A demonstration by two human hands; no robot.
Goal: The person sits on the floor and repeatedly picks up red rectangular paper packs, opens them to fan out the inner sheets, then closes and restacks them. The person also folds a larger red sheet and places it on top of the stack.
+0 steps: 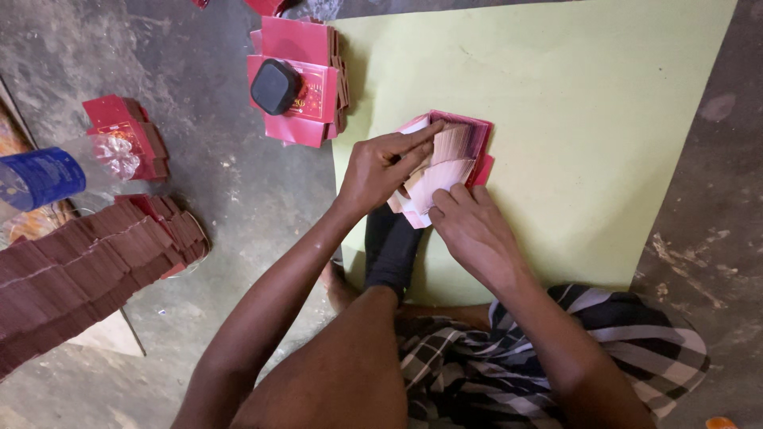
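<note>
Both hands work a fanned stack of red-and-cream cards (445,159) lying on a pale green sheet (588,119) spread over the concrete floor (222,183): the left hand (381,167) lies half-closed over the stack's top left with fingers stretched flat across the cards, and the right hand (469,226) curls at the lower edge, fingertips pinching the fan. A square pile of red cards (306,87) sits at the sheet's upper left corner, weighted by a black rounded block (275,86). A smaller red pile (127,135) with clear wrap and a long row of dark red cards (87,266) lie further left, beside a blue cylinder (40,179).
</note>
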